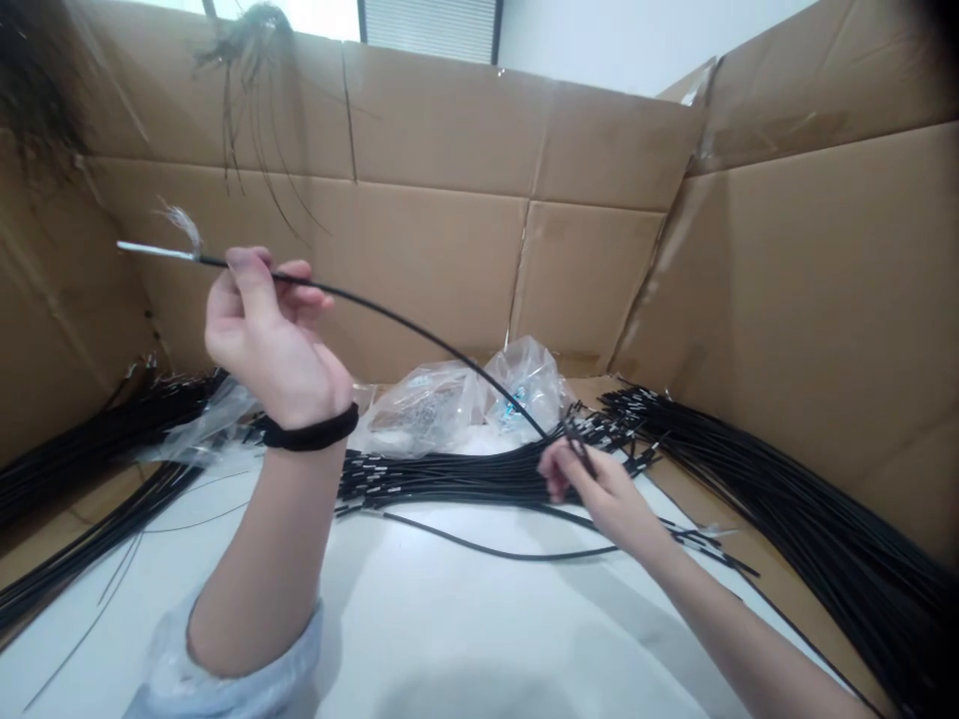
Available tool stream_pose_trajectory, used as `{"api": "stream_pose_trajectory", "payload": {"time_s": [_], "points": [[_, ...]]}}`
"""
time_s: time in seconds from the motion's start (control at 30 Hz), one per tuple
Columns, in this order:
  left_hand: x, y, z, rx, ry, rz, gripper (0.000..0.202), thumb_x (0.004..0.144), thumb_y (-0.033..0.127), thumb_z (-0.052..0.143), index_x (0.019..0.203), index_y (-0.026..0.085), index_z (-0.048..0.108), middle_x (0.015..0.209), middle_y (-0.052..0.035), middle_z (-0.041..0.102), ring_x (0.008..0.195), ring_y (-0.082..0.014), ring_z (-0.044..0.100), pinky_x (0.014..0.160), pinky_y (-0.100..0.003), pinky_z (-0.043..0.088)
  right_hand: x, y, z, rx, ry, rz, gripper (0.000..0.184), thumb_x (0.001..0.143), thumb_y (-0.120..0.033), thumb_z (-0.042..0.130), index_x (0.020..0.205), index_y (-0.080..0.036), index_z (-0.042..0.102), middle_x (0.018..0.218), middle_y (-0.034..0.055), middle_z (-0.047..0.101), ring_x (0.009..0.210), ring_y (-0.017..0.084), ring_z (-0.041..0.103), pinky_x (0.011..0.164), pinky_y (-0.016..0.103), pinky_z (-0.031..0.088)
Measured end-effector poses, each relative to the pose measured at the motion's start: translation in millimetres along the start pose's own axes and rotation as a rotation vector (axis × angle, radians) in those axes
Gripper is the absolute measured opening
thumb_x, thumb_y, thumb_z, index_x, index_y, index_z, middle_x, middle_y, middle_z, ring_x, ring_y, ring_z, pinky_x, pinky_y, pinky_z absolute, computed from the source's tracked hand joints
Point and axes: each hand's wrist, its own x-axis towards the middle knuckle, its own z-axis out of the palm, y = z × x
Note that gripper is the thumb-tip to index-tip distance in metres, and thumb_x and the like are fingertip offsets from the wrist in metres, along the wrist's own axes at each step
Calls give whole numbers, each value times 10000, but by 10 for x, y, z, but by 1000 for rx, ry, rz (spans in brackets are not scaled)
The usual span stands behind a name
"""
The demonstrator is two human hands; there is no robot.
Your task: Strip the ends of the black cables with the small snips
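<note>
A black cable (420,328) arcs between my two hands. Its left end is stripped to a pale inner core, with fine loose strands fanned out beside it. My left hand (274,325) is raised and pinches the black jacket just behind that bared part. Lower down, my right hand (588,479) is closed around the cable toward its other end. A thin dark piece also shows at the right fingers; whether it is a tool or part of the cable I cannot tell. Right behind that hand lies a bundle of black cables (465,474) with pale-marked ends.
Tall cardboard walls (442,240) surround the white work surface (450,619). Clear plastic bags (431,404) stand at the back. More black cables (779,499) lie along the right side, others (90,439) on the left. A tuft of thin strands (255,50) hangs over the back wall.
</note>
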Motion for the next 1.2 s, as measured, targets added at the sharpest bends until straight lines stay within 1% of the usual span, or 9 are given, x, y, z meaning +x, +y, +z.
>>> {"api": "stream_pose_trajectory", "payload": {"time_s": [0.1, 0.2, 0.33, 0.47, 0.57, 0.63, 0.77, 0.93, 1.2], "points": [[-150, -284, -180, 141, -62, -38, 238, 819, 324, 526, 866, 93, 560, 648, -18, 542, 448, -51, 428, 415, -189, 343, 39, 283, -205, -252, -5, 36, 401, 890, -448, 307, 739, -150, 528, 766, 73, 566, 739, 168, 514, 708, 301, 400], [-419, -696, -381, 257, -157, -434, 348, 826, 367, 490, 991, 67, 553, 722, -30, 514, 498, -34, 422, 469, -172, 350, 68, 654, -277, -424, -88, 124, 384, 887, -400, 290, 758, -143, 546, 828, 83, 583, 805, 192, 514, 760, 333, 374], [-729, -1049, -599, 441, -343, -478, 306, 842, 311, 450, 1014, 87, 569, 773, -39, 524, 591, -62, 468, 610, -199, 407, 78, 1048, -168, -447, -247, 174, 401, 890, -370, 260, 696, -136, 521, 738, 75, 578, 718, 178, 515, 722, 329, 382], [-819, -1079, -774, 526, -564, -485, 238, 831, 315, 484, 895, 128, 617, 600, 2, 447, 544, -72, 409, 545, -184, 343, 101, 1212, -110, -468, -293, 164, 423, 889, -387, 263, 688, -142, 542, 750, 80, 573, 752, 190, 502, 745, 349, 376], [-826, -1063, -873, 552, -636, -532, 243, 841, 346, 466, 841, 125, 566, 660, -9, 488, 536, -66, 393, 497, -177, 315, 149, 1194, -112, -574, -68, 101, 393, 870, -372, 299, 659, -144, 540, 935, 118, 566, 940, 242, 460, 848, 400, 320], [-835, -1073, -909, 544, -680, -587, 250, 857, 357, 430, 840, 124, 520, 692, -17, 520, 505, -61, 388, 471, -178, 311, 202, 1100, -91, -561, 22, 104, 345, 872, -364, 299, 695, -150, 505, 914, 113, 568, 889, 222, 484, 806, 360, 344], [-860, -1116, -931, 535, -704, -665, 246, 876, 359, 369, 869, 130, 459, 665, -2, 500, 438, -56, 372, 418, -181, 294, 405, 783, 55, -597, -11, 138, 317, 878, -460, 324, 744, -180, 387, 671, 40, 535, 627, 173, 487, 598, 274, 321], [-875, -1192, -983, 592, -666, -652, 274, 867, 399, 395, 875, 134, 463, 669, 4, 489, 446, -55, 371, 431, -183, 302, 856, 522, 345, -737, -37, -41, 304, 882, -450, 373, 778, -168, 419, 695, 39, 572, 667, 177, 551, 564, 246, 298], [-862, -1332, -1059, 694, -692, -586, 316, 899, 410, 333, 955, 136, 481, 607, -6, 498, 556, -112, 454, 544, -224, 345, 1409, 471, 588, -997, -60, -274, 350, 829, -465, 487, 871, -118, 460, 826, 107, 614, 788, 241, 606, 559, 261, 322]]}}
